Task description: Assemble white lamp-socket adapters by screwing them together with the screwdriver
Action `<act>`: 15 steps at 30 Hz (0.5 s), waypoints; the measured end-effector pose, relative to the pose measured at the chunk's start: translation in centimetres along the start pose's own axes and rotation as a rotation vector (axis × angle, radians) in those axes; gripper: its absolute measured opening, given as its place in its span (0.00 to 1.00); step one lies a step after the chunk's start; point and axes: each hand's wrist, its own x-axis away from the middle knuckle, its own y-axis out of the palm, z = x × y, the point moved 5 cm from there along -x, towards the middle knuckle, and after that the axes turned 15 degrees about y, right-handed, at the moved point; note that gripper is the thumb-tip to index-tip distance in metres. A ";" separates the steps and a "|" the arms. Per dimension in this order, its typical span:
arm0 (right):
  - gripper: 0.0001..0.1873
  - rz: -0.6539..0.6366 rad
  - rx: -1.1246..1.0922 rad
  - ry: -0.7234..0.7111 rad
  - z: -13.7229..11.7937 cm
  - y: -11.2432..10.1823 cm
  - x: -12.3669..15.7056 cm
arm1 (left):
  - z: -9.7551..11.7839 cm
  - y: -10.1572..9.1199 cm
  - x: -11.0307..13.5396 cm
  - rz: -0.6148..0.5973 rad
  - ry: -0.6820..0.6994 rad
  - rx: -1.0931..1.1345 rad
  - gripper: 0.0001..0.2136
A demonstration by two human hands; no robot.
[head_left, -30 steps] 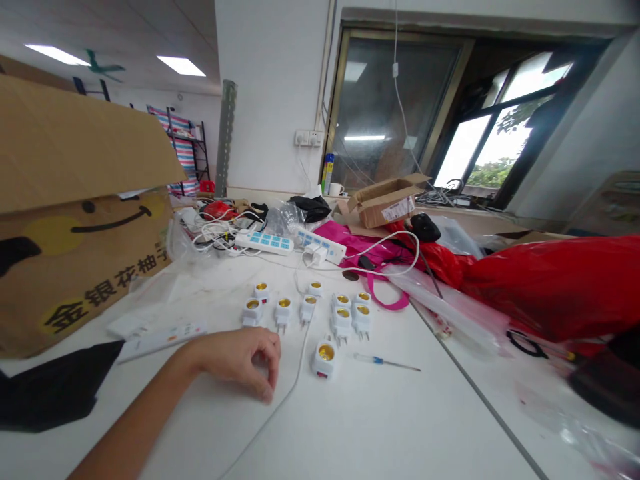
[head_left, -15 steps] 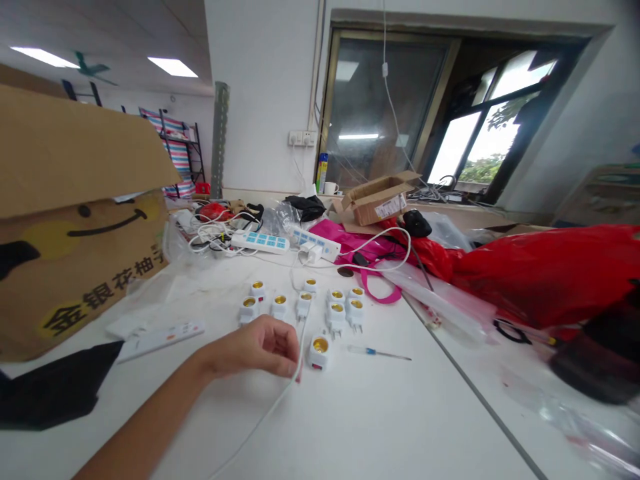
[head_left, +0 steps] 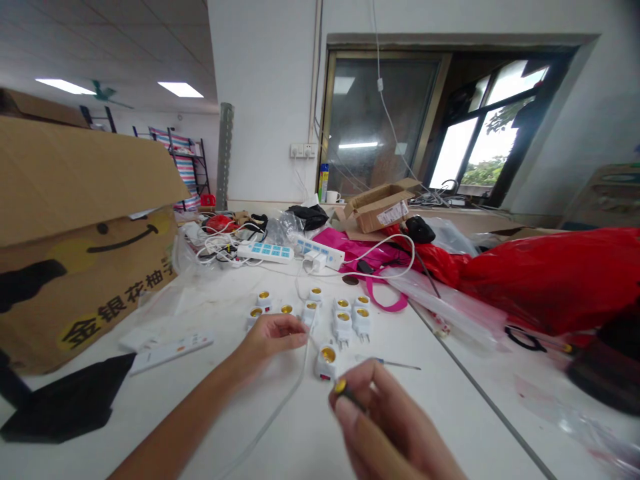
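My left hand (head_left: 274, 339) is over the middle of the white table, thumb and fingers pinched on a thin white cable (head_left: 295, 390) that runs down toward me. Low in view, my right hand (head_left: 387, 417) is closed around a small dark, handle-like object with a yellow end (head_left: 349, 393); the rest of it is hidden in the fingers. Between my hands stands a white plug-in lamp socket (head_left: 327, 363) with a gold threaded inside and a red switch. Several similar lamp sockets (head_left: 343, 325) are grouped behind. A screwdriver (head_left: 400, 365) lies partly behind my right hand.
Two white power strips (head_left: 265, 251) and tangled cables lie at the back. A large cardboard box (head_left: 100, 273) and black sheet (head_left: 67, 400) are on the left, near a white strip (head_left: 173, 351). Red plastic bags (head_left: 550, 280) and clear plastic cover the right side.
My right hand has come into view from below, holding the dark, yellow-ended object. My left hand has shifted slightly up and right along the cable. The view has tilted up a little.
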 end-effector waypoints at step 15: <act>0.16 0.391 0.058 -0.203 0.7 -14.5 -12.4 | -1.4 -1.8 -0.8 0.245 0.044 -0.167 0.16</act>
